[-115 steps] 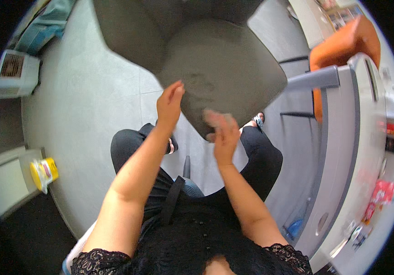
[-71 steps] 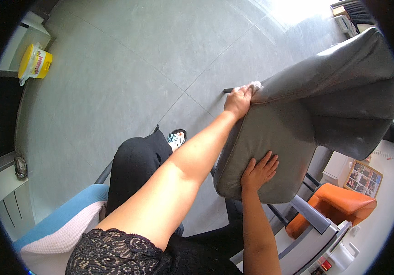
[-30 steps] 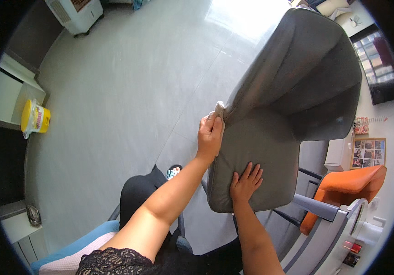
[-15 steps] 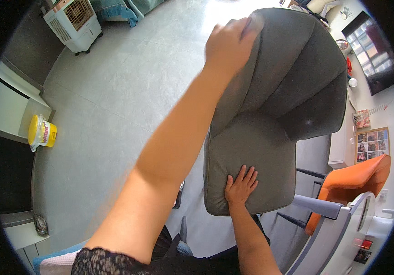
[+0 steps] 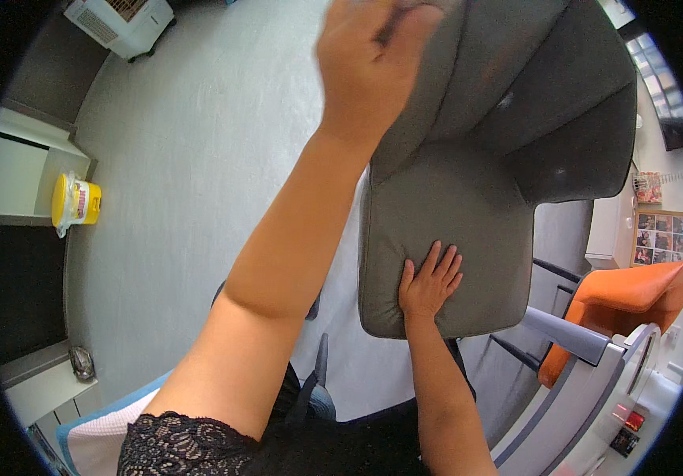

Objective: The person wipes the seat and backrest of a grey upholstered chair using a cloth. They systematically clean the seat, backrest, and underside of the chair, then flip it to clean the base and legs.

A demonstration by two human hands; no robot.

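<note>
A dark grey padded chair stands in front of me, its backrest stitched into wide vertical panels. My right hand lies flat near the front of its seat, fingers spread. Up at the left edge of the backrest, my left hand is closed with curled fingers. The upper frame edge cuts off part of that hand, and what its fingers hold, if anything, cannot be made out.
An orange chair stands at the right beside a grey-white curved frame. Far left are a yellow bucket and a white air cooler. A framed photo collage leans on the right.
The view has shifted, so the chair sits higher. My left hand has moved up and slightly left in the picture, still by the backrest edge. The right hand stays flat on the seat.
</note>
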